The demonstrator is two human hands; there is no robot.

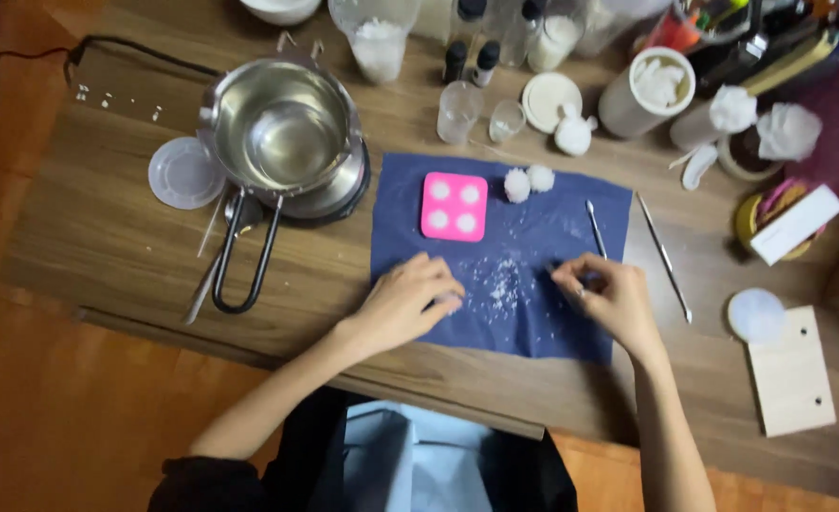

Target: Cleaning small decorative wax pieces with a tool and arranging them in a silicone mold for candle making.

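Down on the wooden worktop (135, 237) lay a dark blue cloth (552, 332), and both hands rested on its near half. The left hand (405, 303) sat at about seven o'clock from the cloth's middle, palm down, its fingers curled loosely and their tips pressed to the fabric; whether anything lay under them could not be told. The right hand (609, 294) sat at about four o'clock, fingers drawn together as if pinching at the cloth, though the pinched thing was too small to make out. Between the two hands, scattered white flakes (503, 283) lay on the blue fabric. At twelve o'clock from the flakes sat a pink square mould (454, 206) with four round cavities filled with white, and just beside it, at its two o'clock, two white fluffy lumps (528, 181) touched one another. A thin metal tool (595, 228) lay on the cloth's right part, just above the right hand, and a longer metal pick (664, 256) lay off the cloth on the bare wood, further toward three o'clock. At ten o'clock from the cloth stood a steel pot (282, 133) with a looped black handle pointing toward the near edge, resting on a dark burner, with a clear round lid (184, 173) at its nine o'clock. Small clear cups (459, 110) stood beyond the cloth at twelve o'clock.
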